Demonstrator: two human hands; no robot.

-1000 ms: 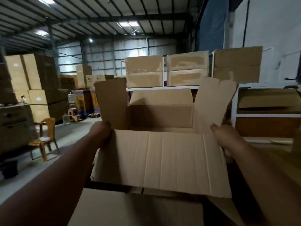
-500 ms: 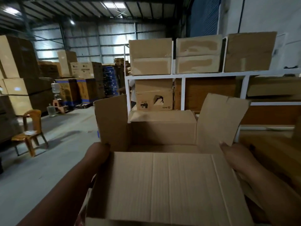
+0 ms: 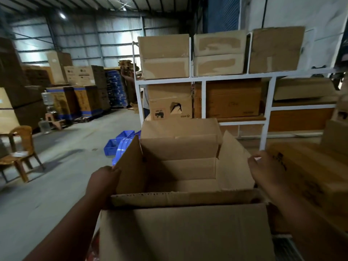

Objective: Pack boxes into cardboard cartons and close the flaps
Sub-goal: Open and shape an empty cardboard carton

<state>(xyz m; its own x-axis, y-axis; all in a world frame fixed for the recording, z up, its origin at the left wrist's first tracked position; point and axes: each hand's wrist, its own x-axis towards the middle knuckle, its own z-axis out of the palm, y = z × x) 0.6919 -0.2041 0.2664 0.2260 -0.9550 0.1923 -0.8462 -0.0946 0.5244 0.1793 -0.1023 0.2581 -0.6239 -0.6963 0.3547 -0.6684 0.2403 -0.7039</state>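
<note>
An empty brown cardboard carton [image 3: 180, 228] sits right in front of me with all its flaps up, and I see down to its bare bottom. My left hand [image 3: 102, 182] grips the carton's left side at the base of the left flap. On the opposite side my right hand [image 3: 263, 169] holds the right flap's outer edge. A closed brown box with black print [image 3: 310, 176] lies just right of the carton, beside my right hand.
A white metal rack [image 3: 267, 117] stacked with cartons stands straight ahead. Blue plastic crates [image 3: 120, 144] lie on the concrete floor left of the carton. A wooden chair [image 3: 20, 147] stands far left, with stacked cartons and a water bottle behind it.
The carton has dropped lower and tilted, so its inside now shows; the near flap has swung down toward me. Both hands stayed on its sides. The view has tipped downward.
</note>
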